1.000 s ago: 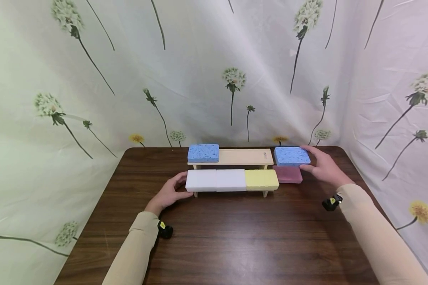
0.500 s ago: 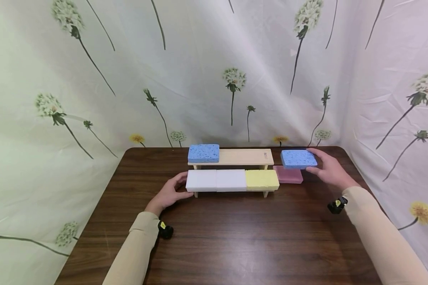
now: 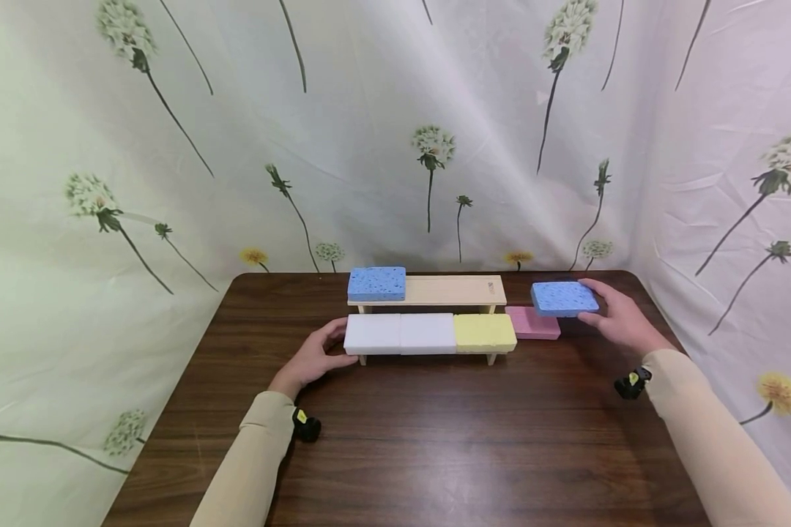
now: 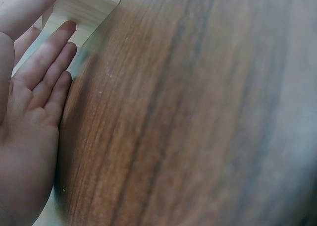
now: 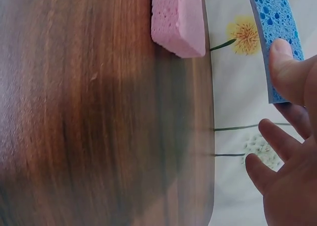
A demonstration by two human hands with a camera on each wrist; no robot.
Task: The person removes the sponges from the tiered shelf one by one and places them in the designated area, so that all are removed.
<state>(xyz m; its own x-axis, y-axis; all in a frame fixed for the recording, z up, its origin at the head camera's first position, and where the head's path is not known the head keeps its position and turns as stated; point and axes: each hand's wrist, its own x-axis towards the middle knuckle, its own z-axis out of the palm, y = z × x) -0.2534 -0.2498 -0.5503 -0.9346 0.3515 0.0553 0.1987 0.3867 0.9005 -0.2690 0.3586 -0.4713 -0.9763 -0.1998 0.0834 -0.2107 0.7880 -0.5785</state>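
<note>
My right hand (image 3: 618,315) pinches a blue speckled sponge (image 3: 564,298) by its right end, thumb on the near side. In the right wrist view the blue sponge (image 5: 280,30) is raised off the table. A pink sponge (image 3: 527,323) lies flat on the table, partly overlapped by the held one in the head view. My left hand (image 3: 311,356) holds the left end of the front wooden stand (image 3: 491,359), thumb in front and fingers behind. Two white sponges (image 3: 372,334) and a yellow sponge (image 3: 485,333) sit side by side on that stand.
Behind it stands a second low wooden stand (image 3: 451,290), with another blue sponge (image 3: 377,283) on its left end. The dark wood table (image 3: 409,454) reaches back to a flower-printed curtain (image 3: 369,146), which also hangs along both sides.
My right hand has carried the blue sponge to the right and slightly nearer, away from the back stand's right end, uncovering more of the pink sponge. The left hand stays put.
</note>
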